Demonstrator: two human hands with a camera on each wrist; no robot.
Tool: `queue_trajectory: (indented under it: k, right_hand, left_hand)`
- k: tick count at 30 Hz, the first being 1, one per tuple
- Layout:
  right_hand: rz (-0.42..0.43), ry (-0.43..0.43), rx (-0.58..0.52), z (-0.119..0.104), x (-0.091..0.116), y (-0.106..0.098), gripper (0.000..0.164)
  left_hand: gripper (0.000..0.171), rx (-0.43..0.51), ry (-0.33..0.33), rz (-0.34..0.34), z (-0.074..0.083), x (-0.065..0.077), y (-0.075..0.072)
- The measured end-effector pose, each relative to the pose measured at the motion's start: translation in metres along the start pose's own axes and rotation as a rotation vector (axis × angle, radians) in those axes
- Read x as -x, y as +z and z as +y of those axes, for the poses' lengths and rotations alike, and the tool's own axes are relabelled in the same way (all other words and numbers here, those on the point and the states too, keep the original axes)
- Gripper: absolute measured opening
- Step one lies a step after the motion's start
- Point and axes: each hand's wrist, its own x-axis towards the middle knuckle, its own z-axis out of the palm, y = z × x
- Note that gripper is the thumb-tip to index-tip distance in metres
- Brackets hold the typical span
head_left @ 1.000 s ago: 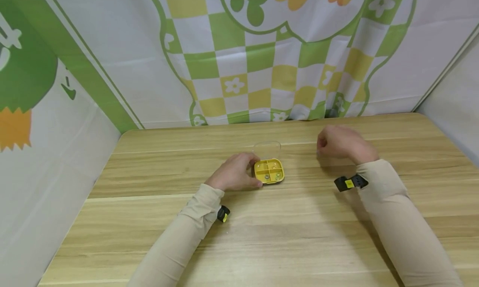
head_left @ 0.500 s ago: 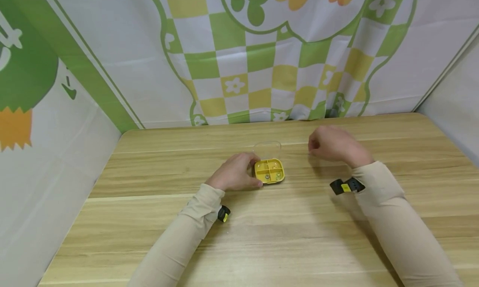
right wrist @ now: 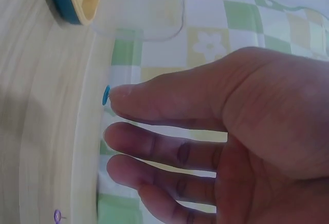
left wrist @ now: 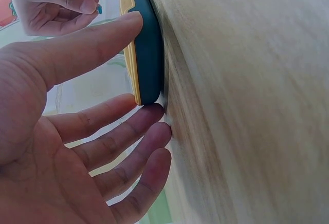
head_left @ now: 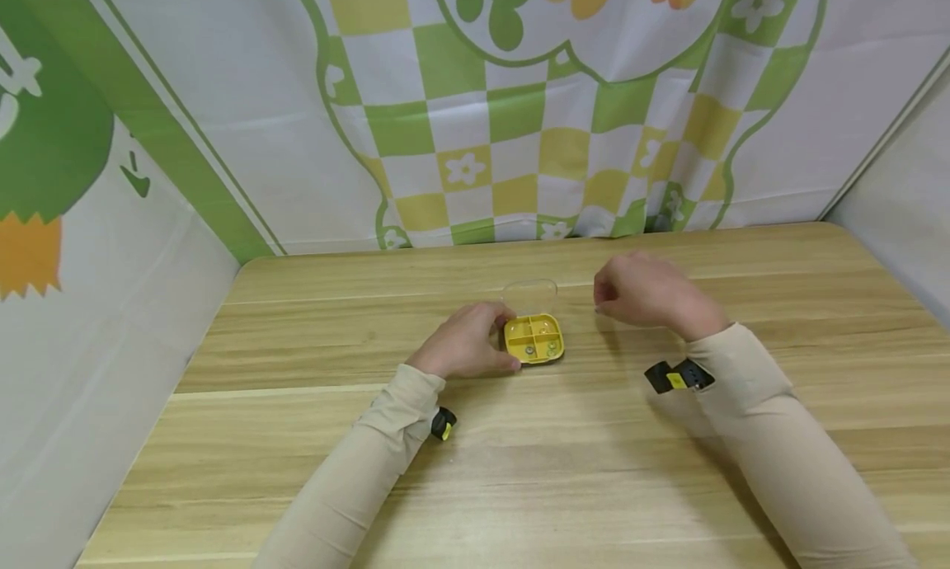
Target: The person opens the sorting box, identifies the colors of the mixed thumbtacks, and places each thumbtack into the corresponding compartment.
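Note:
A small organizer box (head_left: 533, 337) with a yellow divided tray lies on the table, its clear lid (right wrist: 149, 11) raised at the back. In the left wrist view its dark teal base (left wrist: 149, 54) shows. My left hand (head_left: 467, 340) holds the box from the left, thumb and index finger at opposite edges. Tiny metallic-looking pieces lie in some compartments. To the right of the box, my right hand (head_left: 653, 293) is raised above the table. Between its thumb and index fingertips it pinches a tiny blue round piece (right wrist: 106, 95), mostly hidden; its kind is unclear.
A tiny purple ring-shaped piece with a thin pin (right wrist: 57, 216) lies on the wooden table (head_left: 519, 470). A checkered green, yellow and white curtain (head_left: 512, 140) hangs behind the table's back edge.
My right hand has moved left, closer to the box, in small steps. My left hand and the box have stayed in place.

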Motion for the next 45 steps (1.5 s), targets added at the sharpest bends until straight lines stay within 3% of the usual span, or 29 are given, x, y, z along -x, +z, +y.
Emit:
queue_trajectory:
  k: [22, 32, 45]
  right_hand:
    - [0.028, -0.172, 0.047, -0.036, -0.005, 0.022, 0.015]
    - [0.023, -0.203, 0.039, -0.051, -0.006, 0.031, 0.014]
    - [0.078, -0.249, 0.017, -0.059, -0.011, 0.046, 0.015]
  left_hand:
    - [0.061, 0.003, 0.000, 0.001, 0.000, 0.000, -0.001]
    - [0.060, 0.001, 0.008, -0.003, 0.000, 0.000, -0.001]
    - [0.058, 0.015, 0.026, -0.003, -0.001, 0.000, -0.001]
